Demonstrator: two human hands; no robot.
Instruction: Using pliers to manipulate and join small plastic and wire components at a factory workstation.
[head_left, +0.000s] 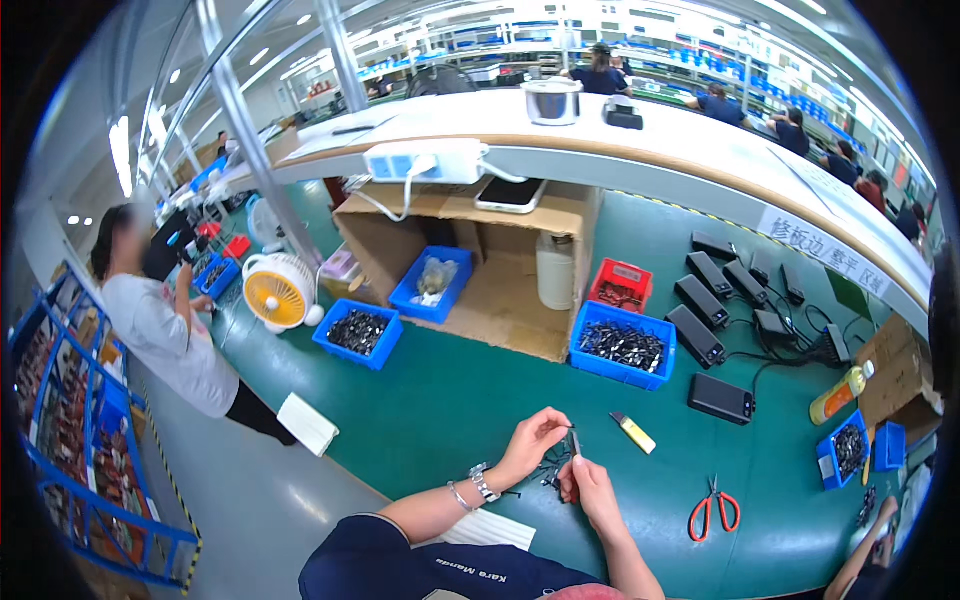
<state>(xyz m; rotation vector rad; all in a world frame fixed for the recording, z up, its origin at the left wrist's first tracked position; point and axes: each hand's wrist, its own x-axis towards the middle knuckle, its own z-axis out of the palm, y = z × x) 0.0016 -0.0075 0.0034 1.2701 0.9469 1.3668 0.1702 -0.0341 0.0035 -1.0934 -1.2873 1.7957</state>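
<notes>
My left hand is closed in a pinch on a small black part, too small to make out further. Just beside it, my right hand grips a slim grey tool, whose tip meets or nearly meets the part. Under and between the hands lies a loose pile of small black pieces on the green tabletop. A yellow utility knife rests to the right of my hands. Nearer the front edge lie red-handled scissors.
Blue bins of small black parts and a red bin stand beyond my hands, by a cardboard box. Black devices with cables crowd the right, near a bottle. A fan and another person are left.
</notes>
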